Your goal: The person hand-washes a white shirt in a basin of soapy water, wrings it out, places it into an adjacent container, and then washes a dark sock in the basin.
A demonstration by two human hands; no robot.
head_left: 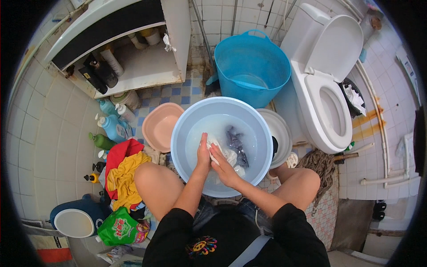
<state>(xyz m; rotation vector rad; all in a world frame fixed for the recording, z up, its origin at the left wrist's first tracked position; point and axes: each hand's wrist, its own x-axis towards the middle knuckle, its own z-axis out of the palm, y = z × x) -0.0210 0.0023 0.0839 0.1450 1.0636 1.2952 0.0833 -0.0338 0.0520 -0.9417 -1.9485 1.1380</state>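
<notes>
A pale blue basin (187, 120) of milky water stands on the floor between my knees. A white cloth (227, 155) lies in the water, and both hands grip it. My left hand (204, 153) clasps the cloth's left end. My right hand (224, 171) holds it from below, fingers pressed against the left hand. A dark grey garment (235, 143) floats just beyond the white cloth.
A pink basin (158, 127) sits left of the blue one, a white basin (280, 133) right of it. Behind stand a blue tub (251, 66) and a toilet (327, 75). Red and yellow clothes (124, 171), bottles (111, 127) and a green detergent bag (120, 227) crowd the left.
</notes>
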